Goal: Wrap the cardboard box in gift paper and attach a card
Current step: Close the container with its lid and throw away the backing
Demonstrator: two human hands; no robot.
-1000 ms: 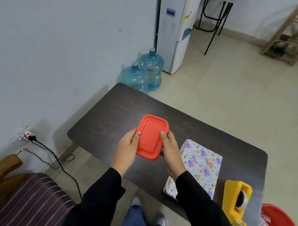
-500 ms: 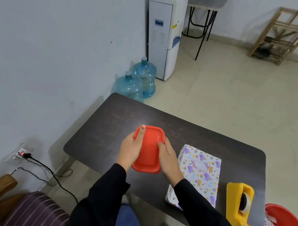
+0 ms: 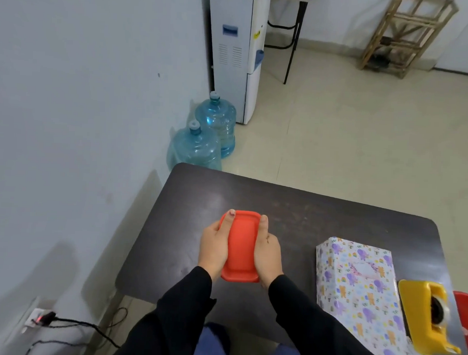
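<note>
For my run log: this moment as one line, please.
left hand + right hand: hold red container | wrapped box: on table | tape dispenser: beside box

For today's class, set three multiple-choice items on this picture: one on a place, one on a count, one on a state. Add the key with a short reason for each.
1. Where is the yellow tape dispenser relative to the wrapped box?
A) on top of it B) left of it C) right of it
2. How many blue water bottles stand on the floor?
A) two B) one C) four
3. How is the red container held?
A) not at all B) by both hands C) by one hand alone
Key: 1 C, it sits at the box's right side; 2 A, two stand close together; 3 B, the left hand and right hand clasp its long sides.
</note>
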